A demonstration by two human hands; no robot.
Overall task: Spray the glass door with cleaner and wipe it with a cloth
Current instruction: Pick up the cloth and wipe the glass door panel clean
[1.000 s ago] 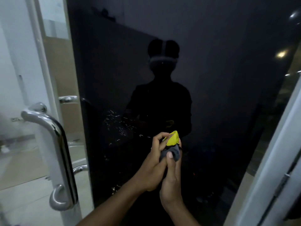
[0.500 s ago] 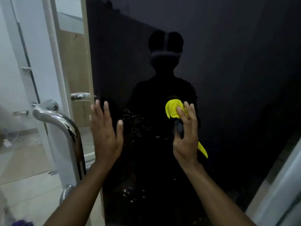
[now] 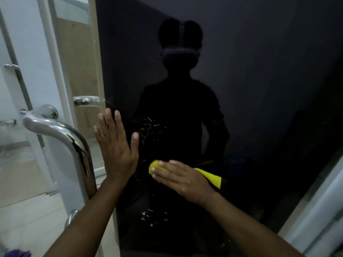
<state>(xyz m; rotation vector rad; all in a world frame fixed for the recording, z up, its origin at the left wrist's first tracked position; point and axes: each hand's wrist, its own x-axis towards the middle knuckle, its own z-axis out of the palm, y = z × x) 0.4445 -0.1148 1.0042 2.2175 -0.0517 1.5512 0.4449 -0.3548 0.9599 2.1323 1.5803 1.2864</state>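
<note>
Left of the left hand (image 3: pixel 116 147), a curved metal handle (image 3: pixel 61 138). Left hand spread wide, empty, flat against the glass door (image 3: pixel 259 89), apparently bracing it. Between the hands, spray droplets (image 3: pixel 151 127). Right hand (image 3: pixel 181 178) pressed flat over a bunched yellow cloth (image 3: pixel 211 178) on the glass. Cloth likely soft, light, easily slid; best held under the palm. Glass hard, probably slick when wet.

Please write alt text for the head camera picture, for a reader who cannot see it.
A right hand presses a yellow cloth flat against a dark glass door, while the left hand rests open on the glass beside a curved metal door handle. Droplets of spray speckle the glass.
</note>
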